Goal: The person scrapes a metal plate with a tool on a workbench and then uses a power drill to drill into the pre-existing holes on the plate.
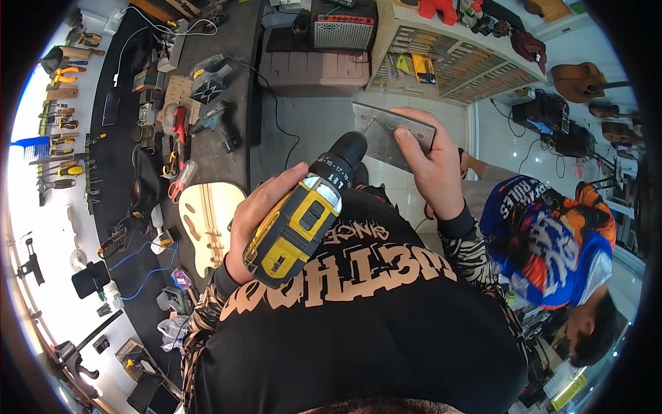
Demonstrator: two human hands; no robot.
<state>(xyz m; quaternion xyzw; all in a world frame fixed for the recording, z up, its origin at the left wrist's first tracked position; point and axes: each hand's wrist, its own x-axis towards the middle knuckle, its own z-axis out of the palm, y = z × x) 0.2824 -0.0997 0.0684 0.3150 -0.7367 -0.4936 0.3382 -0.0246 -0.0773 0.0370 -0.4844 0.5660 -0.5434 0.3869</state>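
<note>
My left hand (256, 215) is wrapped round a yellow and black cordless drill (301, 222), its grip hidden below the body. The drill's black chuck (349, 149) points away and to the right. A thin drill bit (370, 127) reaches from it to a flat grey metal plate (389, 145) with several holes. Whether the tip sits in a hole or only against the surface, I cannot tell. My right hand (436, 165) pinches the plate's right end, thumb on the near face and fingers behind. Both hands are raised in front of my black shirt.
A dark workbench (219, 48) on the left carries tools, scissors (182, 181) and a pale wooden guitar body (205, 224). Ahead stand a brown storage box (314, 72), an amplifier (345, 31) and a drawer cabinet (483, 58). Another person (552, 238) is close on my right.
</note>
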